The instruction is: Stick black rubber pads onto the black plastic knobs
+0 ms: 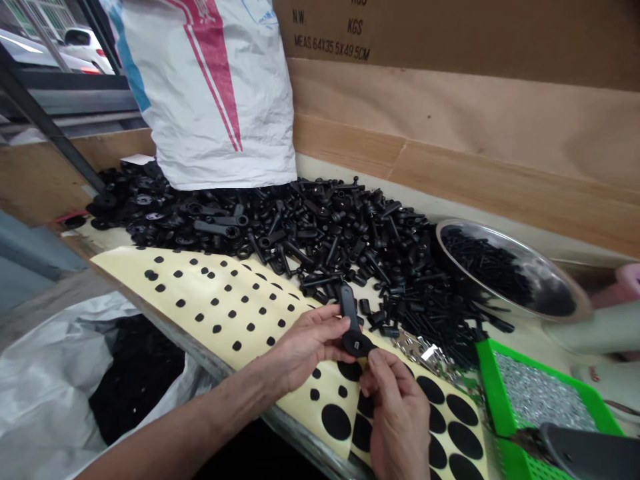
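Note:
My left hand (320, 337) pinches a black plastic crank-like arm (349, 310) with a long flat lever and a round hub. The fingers and thumb of my right hand (397, 400) close on a dark round edge (368, 345) at the hub, which looks like a black round sticker. How far it touches the hub is hidden. Beneath both hands lie cream backing sheets: one with small black dots (200, 283), another with large black round stickers (463, 440).
Behind my hands spreads a heap of black plastic parts (320, 220) before a white woven sack (225, 100). A metal bowl (565, 300) of black pins, a green basket (487, 373) of small metal pieces and a dark-handled tool (590, 453) are right. Lower left, an open white bag (45, 393).

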Tool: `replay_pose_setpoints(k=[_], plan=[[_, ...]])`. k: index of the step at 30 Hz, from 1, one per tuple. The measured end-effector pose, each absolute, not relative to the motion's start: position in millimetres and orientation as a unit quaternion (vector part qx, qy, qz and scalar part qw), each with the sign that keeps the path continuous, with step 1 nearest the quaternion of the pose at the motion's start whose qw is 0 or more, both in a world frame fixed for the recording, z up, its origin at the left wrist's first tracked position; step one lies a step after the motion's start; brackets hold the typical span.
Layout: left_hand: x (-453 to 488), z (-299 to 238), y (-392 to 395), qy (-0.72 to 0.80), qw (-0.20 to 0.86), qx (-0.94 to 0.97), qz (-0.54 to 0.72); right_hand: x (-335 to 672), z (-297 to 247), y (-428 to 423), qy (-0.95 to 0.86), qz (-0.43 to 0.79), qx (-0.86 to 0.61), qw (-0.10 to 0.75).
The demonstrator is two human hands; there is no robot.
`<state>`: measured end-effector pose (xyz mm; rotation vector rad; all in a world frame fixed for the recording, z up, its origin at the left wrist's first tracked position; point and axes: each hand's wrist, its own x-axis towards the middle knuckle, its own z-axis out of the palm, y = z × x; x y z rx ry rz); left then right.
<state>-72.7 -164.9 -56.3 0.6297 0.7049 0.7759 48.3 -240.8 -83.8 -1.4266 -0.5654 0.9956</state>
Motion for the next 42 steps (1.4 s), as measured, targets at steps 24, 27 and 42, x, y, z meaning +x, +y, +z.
replay_pose_setpoints(k=[24, 27, 42], plan=[[-73.6, -61.5, -166.5, 0.311, 0.818, 0.302, 0.380, 47.6, -86.4, -238.9, -0.249, 0.408, -0.636, 0.605], [-73.8, -60.8, -166.7, 0.312, 0.818, 0.300, 0.379, 47.1, -85.8, -238.9, -0.246, 0.405, -0.637, 0.607], [-72.8, -60.5, -167.8, 0.321, 0.822, 0.287, 0.373, 47.5, -87.2, -240.0, -0.238, 0.431, -0.616, 0.614]])
